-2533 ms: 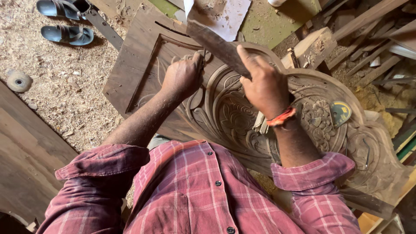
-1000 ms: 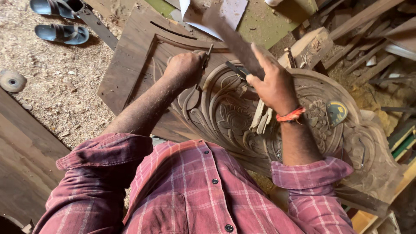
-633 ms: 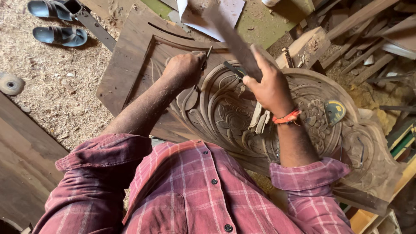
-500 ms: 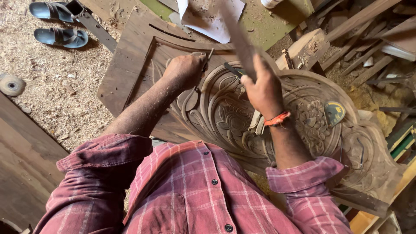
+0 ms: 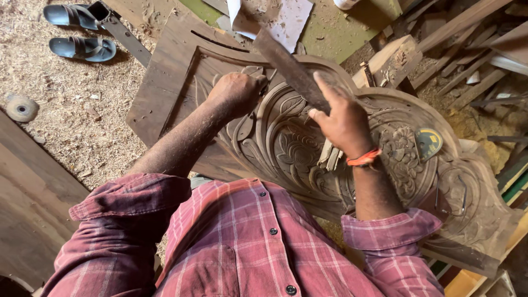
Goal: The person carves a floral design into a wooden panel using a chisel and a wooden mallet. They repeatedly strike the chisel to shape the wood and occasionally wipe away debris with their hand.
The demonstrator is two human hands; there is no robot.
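Since half a second ago, my right hand (image 5: 344, 118) has swung its flat wooden mallet (image 5: 291, 69) higher. My left hand (image 5: 236, 93) grips a chisel (image 5: 263, 88), fist closed, on the carved panel (image 5: 286, 143) beneath both grips.

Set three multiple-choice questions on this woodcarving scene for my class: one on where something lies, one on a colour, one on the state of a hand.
1. Where do the sandals lie?
A. on the carved panel
B. on the sawdust floor at upper left
C. beside the yellow tape measure

2. What colour is the wristband on the right hand?
A. orange
B. blue
C. white

3. How is the left hand?
A. open and flat
B. closed in a fist on the carved panel
C. out of view

Answers: 1 B, they sit on the sawdust away from the panel; 2 A, the band is orange; 3 B, its fingers are curled tight.
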